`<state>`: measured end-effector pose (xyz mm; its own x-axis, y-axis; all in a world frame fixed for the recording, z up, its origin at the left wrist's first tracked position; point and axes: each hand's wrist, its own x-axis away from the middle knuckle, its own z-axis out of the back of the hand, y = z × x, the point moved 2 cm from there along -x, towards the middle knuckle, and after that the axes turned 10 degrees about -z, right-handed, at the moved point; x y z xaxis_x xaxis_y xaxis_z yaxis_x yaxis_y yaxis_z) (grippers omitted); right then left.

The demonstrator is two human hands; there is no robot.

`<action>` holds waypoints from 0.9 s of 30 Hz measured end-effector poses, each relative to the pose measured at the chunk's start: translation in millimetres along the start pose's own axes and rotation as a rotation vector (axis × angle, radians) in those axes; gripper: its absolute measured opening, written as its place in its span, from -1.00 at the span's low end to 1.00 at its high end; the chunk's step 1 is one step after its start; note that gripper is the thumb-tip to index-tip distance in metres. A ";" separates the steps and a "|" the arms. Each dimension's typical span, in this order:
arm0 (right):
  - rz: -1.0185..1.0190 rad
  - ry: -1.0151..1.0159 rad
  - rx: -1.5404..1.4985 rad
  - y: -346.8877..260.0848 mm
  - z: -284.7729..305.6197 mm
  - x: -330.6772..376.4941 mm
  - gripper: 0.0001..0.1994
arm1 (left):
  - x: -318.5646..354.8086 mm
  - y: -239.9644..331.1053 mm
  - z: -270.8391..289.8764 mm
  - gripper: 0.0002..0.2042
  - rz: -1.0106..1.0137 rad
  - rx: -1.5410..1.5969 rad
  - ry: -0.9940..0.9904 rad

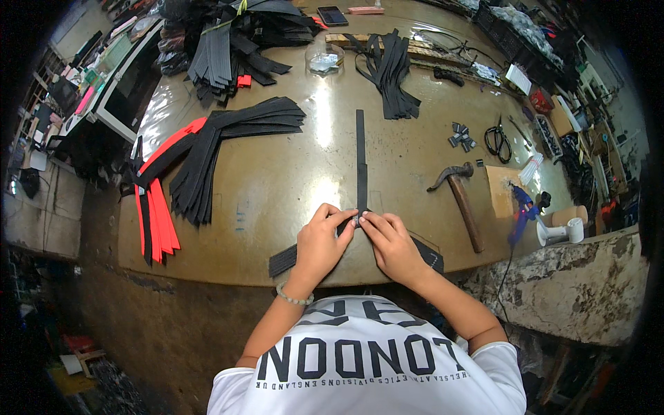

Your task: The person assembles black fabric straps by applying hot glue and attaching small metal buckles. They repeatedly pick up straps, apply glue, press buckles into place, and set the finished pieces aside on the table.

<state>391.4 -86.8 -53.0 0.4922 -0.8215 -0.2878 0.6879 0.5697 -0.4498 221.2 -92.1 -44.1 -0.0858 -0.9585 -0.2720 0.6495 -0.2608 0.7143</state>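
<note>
Both hands meet at a single work point above the near edge of the table (408,173). Left hand (321,243): thumb and fingertips drawn together, scarcely any gap, on the near part of a black strap (361,142). Right hand (393,245): fingertips closed in on the same spot, just beside the left's. A small shiny piece shows between them; its exact fit on the strap is hidden by the fingers. Strap runs straight away from the grip; more black webbing (282,262) lies under and beside the wrists. Right of the grip: hammer (465,207); beyond it, small metal clips (462,136) and scissors (498,143). Farther right, blue glue gun (523,213). Left and beyond: bundle of black straps (238,128), touching red strips (161,221).
</note>
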 end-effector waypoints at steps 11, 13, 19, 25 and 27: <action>-0.417 0.472 0.347 82.7 65.2 10.5 -0.62 | 9.7 4.8 13.1 -0.80 -0.077 0.078 0.070; -0.672 0.358 0.653 102.1 79.6 23.3 -0.65 | 14.6 3.0 14.4 -0.80 -0.081 0.045 0.108; -0.805 0.239 -0.176 59.7 94.1 27.6 -0.65 | 18.8 -6.5 6.3 -0.85 -0.094 0.040 0.118; -0.551 -0.118 -0.155 -6.0 49.9 18.5 -0.66 | 21.7 -6.8 6.7 -0.86 -0.113 0.042 0.144; -0.558 -0.098 -0.205 -10.9 49.9 18.8 -0.66 | 22.1 -6.5 6.4 -0.85 -0.094 0.067 0.152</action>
<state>419.8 -107.2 -11.4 0.1399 -0.9836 0.1138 0.7441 0.0286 -0.6675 210.2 -112.4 -50.6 -0.0252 -0.9024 -0.4303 0.5920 -0.3603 0.7209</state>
